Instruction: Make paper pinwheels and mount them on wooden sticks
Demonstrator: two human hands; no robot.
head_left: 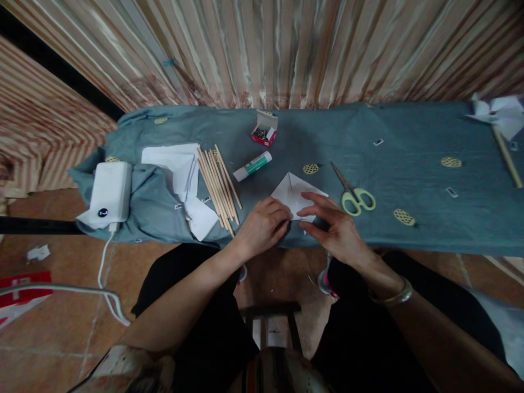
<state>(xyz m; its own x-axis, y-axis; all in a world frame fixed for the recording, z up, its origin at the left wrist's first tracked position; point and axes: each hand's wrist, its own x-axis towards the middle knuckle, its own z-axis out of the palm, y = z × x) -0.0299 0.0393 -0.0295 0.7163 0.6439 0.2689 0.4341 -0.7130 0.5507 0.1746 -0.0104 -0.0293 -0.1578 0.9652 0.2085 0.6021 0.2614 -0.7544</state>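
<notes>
A folded white sheet of paper (289,188) with crease lines lies near the front edge of the cloth-covered table, one corner pointing away from me. My left hand (265,225) is closed on its near left edge, fingers curled. From the right, my right hand (335,226) has its thumb and a finger close together at the near edge, while the index finger rests over the paper. Just right of that hand lie scissors (355,197) with light green handles. Behind the paper, to the left, is a glue stick (252,166) with a green label.
Wooden sticks (219,188) lie left beside white paper sheets (180,164). A small open red box (264,131) holds metal pieces. At the left end sits a white power bank (110,191) with a cable. A paper pinwheel on a stick (506,155) lies far right.
</notes>
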